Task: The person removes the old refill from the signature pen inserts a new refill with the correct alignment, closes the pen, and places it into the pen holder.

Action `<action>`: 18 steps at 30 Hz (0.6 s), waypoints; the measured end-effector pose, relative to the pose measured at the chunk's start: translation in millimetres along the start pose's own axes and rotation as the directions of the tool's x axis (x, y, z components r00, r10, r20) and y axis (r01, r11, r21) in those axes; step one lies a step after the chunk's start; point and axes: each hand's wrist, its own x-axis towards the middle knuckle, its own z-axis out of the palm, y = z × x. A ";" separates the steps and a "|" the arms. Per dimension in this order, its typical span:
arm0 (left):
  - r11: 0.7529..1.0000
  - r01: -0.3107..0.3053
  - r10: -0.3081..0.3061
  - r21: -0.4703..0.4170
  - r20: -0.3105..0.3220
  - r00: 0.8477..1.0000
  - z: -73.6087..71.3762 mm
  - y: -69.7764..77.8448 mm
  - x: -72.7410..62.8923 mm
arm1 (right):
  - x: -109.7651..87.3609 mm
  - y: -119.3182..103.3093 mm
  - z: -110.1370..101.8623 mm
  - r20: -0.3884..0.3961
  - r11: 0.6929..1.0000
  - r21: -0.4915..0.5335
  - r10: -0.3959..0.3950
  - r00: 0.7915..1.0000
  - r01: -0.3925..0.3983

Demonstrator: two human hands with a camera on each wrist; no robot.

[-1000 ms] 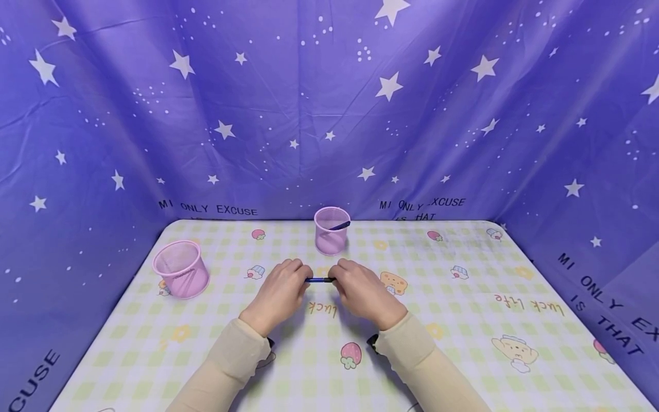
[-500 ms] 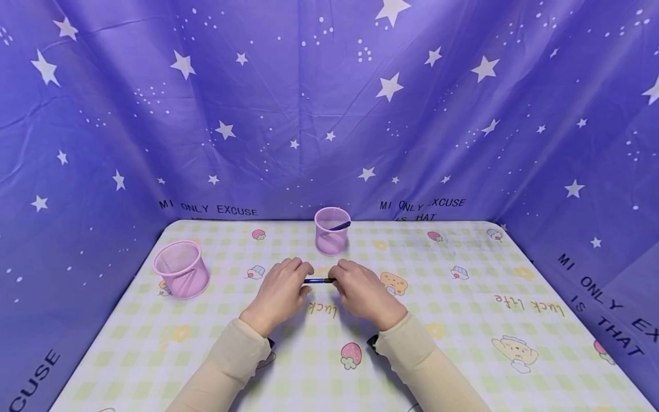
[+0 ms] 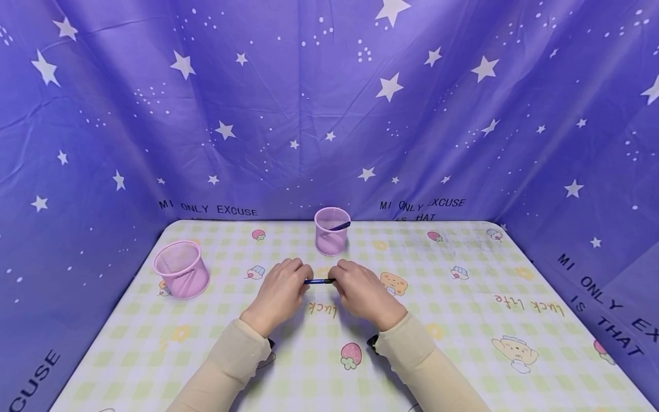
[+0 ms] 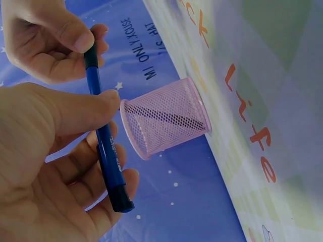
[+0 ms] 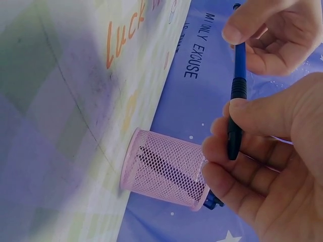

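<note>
A blue pen (image 3: 316, 281) with black ends is held level between both hands above the table. My left hand (image 3: 280, 289) pinches its blue barrel between thumb and fingers; in the left wrist view the pen's clip end (image 4: 120, 199) points down past the fingers. At the other end my right hand (image 3: 362, 292) pinches the black grip section (image 5: 238, 89), the dark tip showing below the thumb in the right wrist view. Behind the hands stands a pink mesh pen holder (image 3: 331, 240) with another dark pen (image 3: 340, 226) leaning inside it.
A second pink mesh pen holder (image 3: 182, 277) stands at the left of the table (image 3: 443, 377), whose cloth is checked green and white with printed pictures. A purple star-patterned curtain (image 3: 329, 103) hangs behind and along both sides.
The left thumb and fingertips shift slightly on the pen. The right hand and both pen holders stay where they were.
</note>
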 end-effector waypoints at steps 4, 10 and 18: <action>1.000 -0.002 0.002 -0.001 0.002 1.000 0.1 0.1 0.1 | 0.0 0.1 -0.3 0.000 1.000 0.003 0.002 1.000 -0.002; 1.000 -0.001 0.001 0.005 0.012 1.000 0.6 0.2 0.0 | 0.1 0.2 -0.5 -0.004 1.000 0.008 0.000 1.000 0.000; 0.997 0.028 -0.027 -0.067 0.018 0.999 3.2 -1.9 -0.5 | -0.3 1.2 0.0 -0.010 1.000 0.009 0.004 1.000 -0.004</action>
